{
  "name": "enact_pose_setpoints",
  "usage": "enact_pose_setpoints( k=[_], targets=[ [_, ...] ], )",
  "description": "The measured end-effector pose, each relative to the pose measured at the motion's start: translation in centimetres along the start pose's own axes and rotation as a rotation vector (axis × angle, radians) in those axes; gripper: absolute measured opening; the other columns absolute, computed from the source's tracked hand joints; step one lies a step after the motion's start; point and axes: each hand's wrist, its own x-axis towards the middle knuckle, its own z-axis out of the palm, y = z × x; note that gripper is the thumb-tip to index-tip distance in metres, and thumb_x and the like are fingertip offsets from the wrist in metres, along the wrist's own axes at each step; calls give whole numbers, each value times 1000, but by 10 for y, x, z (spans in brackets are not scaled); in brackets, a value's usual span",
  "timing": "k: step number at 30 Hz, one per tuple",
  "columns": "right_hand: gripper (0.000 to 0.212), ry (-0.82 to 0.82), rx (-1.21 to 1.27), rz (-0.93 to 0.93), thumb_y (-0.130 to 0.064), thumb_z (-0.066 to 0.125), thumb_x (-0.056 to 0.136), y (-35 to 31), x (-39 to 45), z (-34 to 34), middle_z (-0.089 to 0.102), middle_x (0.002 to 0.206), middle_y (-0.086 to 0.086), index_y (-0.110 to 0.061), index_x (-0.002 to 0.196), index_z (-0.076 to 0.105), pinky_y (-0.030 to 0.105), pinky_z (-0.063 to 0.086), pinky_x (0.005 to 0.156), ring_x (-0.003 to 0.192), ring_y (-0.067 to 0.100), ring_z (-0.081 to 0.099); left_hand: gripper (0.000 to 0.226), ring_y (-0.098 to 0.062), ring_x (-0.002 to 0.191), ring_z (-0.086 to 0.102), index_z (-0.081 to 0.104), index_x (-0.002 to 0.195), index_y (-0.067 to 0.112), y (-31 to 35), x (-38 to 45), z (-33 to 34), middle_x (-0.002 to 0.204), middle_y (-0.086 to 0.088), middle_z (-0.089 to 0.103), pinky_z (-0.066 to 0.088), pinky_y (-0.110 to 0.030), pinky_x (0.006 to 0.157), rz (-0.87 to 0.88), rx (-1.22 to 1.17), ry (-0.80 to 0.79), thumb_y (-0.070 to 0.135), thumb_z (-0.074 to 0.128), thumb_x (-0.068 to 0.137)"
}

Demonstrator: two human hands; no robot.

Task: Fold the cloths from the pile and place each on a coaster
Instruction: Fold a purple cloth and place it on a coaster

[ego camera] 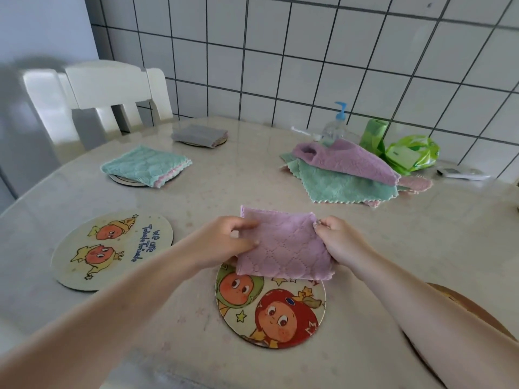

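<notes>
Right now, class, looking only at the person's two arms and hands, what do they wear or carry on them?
Both forearms are bare, with no sleeves in view. The left hand and right hand wear no gloves, and no rings, watch or bracelets show. The fingers of the right hand have short nails; whether they are painted is too blurred to tell.

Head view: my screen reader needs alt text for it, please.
Both hands, left hand and right hand, hold a folded purple cloth above a cartoon coaster. Two far coasters already carry folded cloths; a cloth pile waits.

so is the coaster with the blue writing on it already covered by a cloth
No, the lettered coaster lies bare, left of the purple cloth.
</notes>
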Motion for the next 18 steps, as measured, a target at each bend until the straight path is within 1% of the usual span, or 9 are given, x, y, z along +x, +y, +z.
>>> enact_pose_setpoints(
  k=[3, 5, 7, 8, 10, 12, 13, 15, 18],
  targets=[
    [29, -16, -72, 9, -28, 36, 98, -2, 10, 1, 49, 70, 2, -15, 74, 46, 28, 33, 54, 63, 18, 47, 56, -9, 109, 55, 35, 142, 19, 2, 6, -1, 142, 6, 41, 53, -16, 73, -5, 98, 18, 21, 57, 91],
    [29, -10, -112, 15, -27, 36, 98, -2, 15, 2, 46, 68, 1, -17, 71, 42, 29, 30, 52, 61, 15, 44, 59, -11, 102, 59, 33, 144, 20, 7, 12, -1, 143, 3, 40, 52, -13, 65, -11, 188, 14, 22, 57, 91],
    [29, -8, -135, 21, -27, 37, 98, -2, 21, 2, 47, 69, 1, -16, 72, 42, 29, 31, 52, 61, 15, 44, 57, -13, 91, 61, 33, 143, 18, 12, 17, -2, 140, -2, 44, 51, -14, 59, -19, 302, -5, 21, 55, 91],
    [29, -10, -150, 26, -27, 37, 98, -1, 24, 2, 47, 69, 1, -16, 72, 42, 29, 31, 51, 61, 15, 44, 54, -14, 88, 61, 37, 142, 16, 14, 20, -3, 134, -5, 48, 49, -15, 60, -20, 368, -13, 21, 55, 90],
    [31, -18, -175, 34, -26, 38, 98, 0, 27, 4, 45, 66, 1, -17, 68, 40, 29, 29, 51, 58, 15, 41, 44, -15, 78, 58, 49, 132, 9, 16, 24, -4, 110, -8, 53, 47, -20, 61, -7, 479, -31, 19, 52, 90],
    [33, -20, -185, 39, -25, 39, 98, 2, 30, 4, 43, 64, 1, -17, 66, 38, 30, 28, 50, 56, 15, 39, 39, -11, 63, 53, 53, 124, 5, 16, 28, -2, 93, -5, 53, 42, -21, 55, -9, 551, -52, 19, 50, 88],
    [33, -18, -192, 43, -24, 39, 98, 2, 30, 5, 43, 64, 1, -16, 66, 38, 30, 28, 51, 57, 15, 39, 39, -10, 60, 50, 53, 123, 5, 15, 30, -2, 86, -4, 53, 39, -21, 53, -14, 574, -57, 19, 50, 88],
    [31, -11, -200, 43, -24, 40, 98, 3, 31, 4, 45, 67, 1, -16, 67, 39, 30, 28, 52, 59, 14, 40, 40, -13, 65, 50, 52, 124, 7, 14, 34, -2, 83, -4, 53, 38, -22, 56, -18, 603, -53, 20, 51, 86],
    [31, 0, -195, 37, -24, 41, 97, 5, 35, 5, 44, 67, 1, -17, 67, 39, 29, 27, 51, 59, 14, 40, 44, -19, 86, 54, 50, 129, 9, 15, 35, -1, 103, -10, 56, 46, -31, 74, -24, 606, -49, 20, 52, 86]
  ],
)
